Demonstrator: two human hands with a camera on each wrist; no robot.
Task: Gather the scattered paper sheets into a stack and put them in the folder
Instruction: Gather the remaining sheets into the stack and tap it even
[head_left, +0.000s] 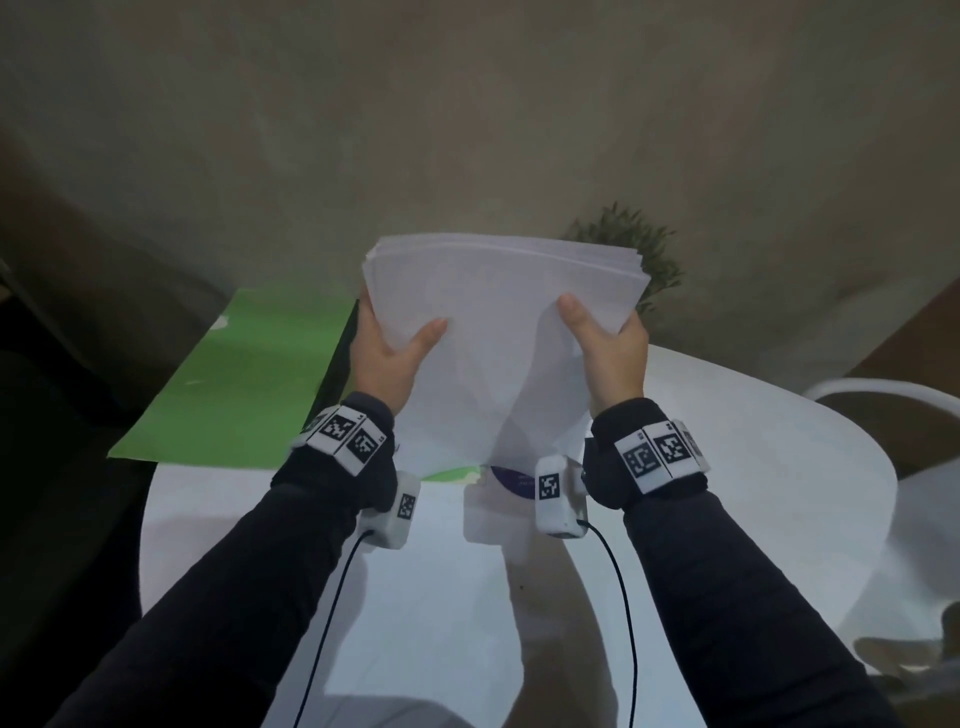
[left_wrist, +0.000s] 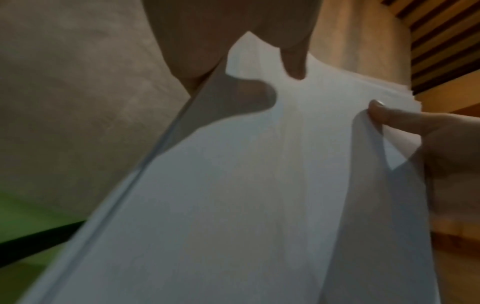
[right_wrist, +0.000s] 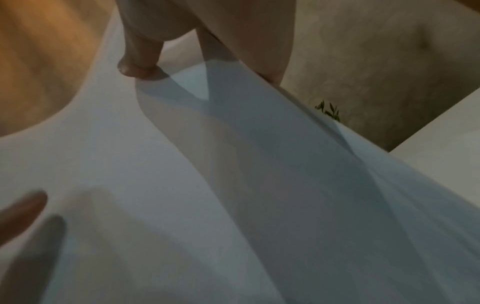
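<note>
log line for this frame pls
paper stack: gathered, upright | left hand: grips left edge | right hand: grips right edge | green folder: open on table, left

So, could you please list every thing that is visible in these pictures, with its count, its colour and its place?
paper stack: one stack, white, held up above the table between both hands
folder: one, green, lying on the left part of the table, past its left edge
table: one, white, rounded, under the hands
plant: one, green, behind the paper stack by the wall
purple round thing: one, on the table below the paper, mostly hidden
chair: one, white, at the right edge
wrist cameras: two, white, with black cables
left hand: grips the left side of the stack, thumb in front
right hand: grips the right side, thumb in front
</note>
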